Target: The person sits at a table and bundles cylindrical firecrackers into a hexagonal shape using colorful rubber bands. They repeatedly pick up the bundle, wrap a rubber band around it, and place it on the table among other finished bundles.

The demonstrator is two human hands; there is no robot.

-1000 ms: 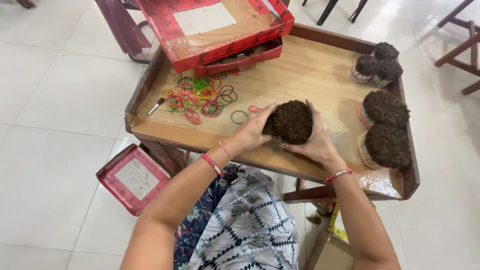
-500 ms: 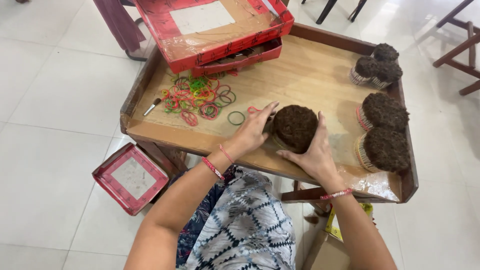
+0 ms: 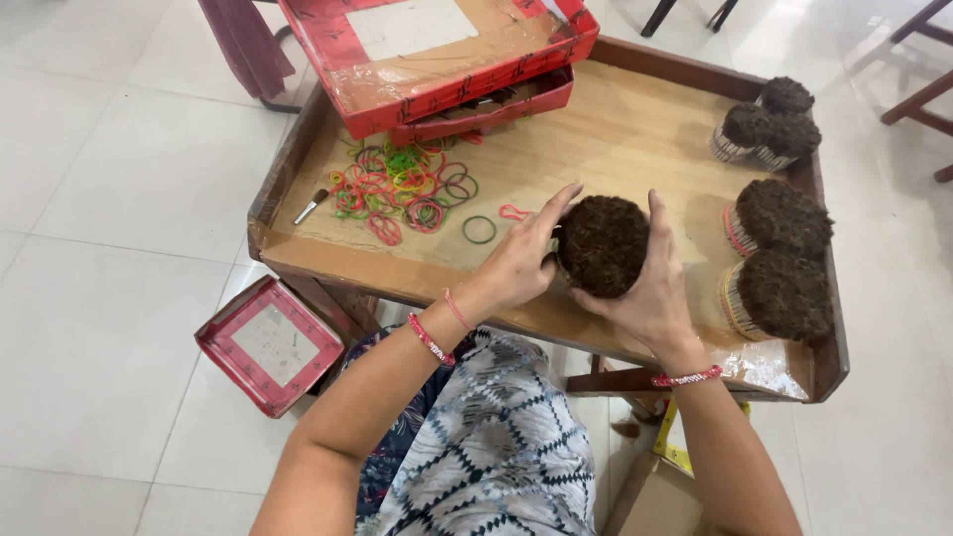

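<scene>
I'm looking at a round bundle of dark-tipped sticks (image 3: 602, 245), standing on end w/ the brown heads facing up at me, sitting near the front edge of the wooden tray-table (image 3: 635, 129), roughly centre. Both hands are cupping it: left hand (image 3: 518, 260) is pressing on its left side, fingers curled round the bundle w/ the index stretched up along the rim; right hand (image 3: 652, 288) is wrapping the right side, thumb up, fingers gripping the bundle wall. So both are closed on it, squeezing it into shape.

I'm reading this as the gathering/tightening step: bundle is being held compact, no band on it that I can see. Next move, I'd judge, calls for one hand keeping the squeeze while the other is reaching for a band; the loose green rubber band (image 3: 478, 229) is lying just left of the left hand, closest pick.

Further out: pile of coloured rubber bands (image 3: 397, 189) at the tray's left, a small brush-like tool (image 3: 310, 206) beside it. Finished bundles (image 3: 781, 253) are standing along the right edge, approx. five, some w/ bands at the base. Red cardboard box (image 3: 437, 50) is resting at the back edge. On the white tiled floor (image 3: 99, 199), a red box lid (image 3: 268, 342) is lying beside my knee; chair legs at the top right.
</scene>
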